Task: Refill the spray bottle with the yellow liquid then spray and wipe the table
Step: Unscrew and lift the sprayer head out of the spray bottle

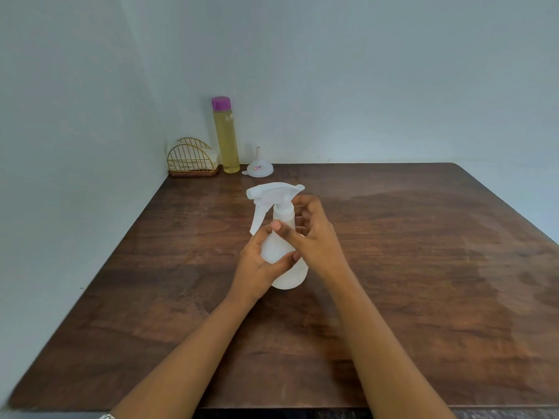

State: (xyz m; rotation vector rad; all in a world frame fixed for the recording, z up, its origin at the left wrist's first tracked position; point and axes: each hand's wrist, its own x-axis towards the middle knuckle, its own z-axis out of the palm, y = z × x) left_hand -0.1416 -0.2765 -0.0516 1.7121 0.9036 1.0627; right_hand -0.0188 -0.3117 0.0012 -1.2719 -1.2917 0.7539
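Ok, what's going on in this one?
A person steadies a white spray bottle upright on the wooden table with the left hand, the right hand by its neck. The trigger head is on. The bottle of yellow liquid is capped; the funnel sits untouched.

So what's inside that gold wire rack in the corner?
The gold wire rack holds something pale and folded, likely a cloth. The wires and the rack's front hide most of it.
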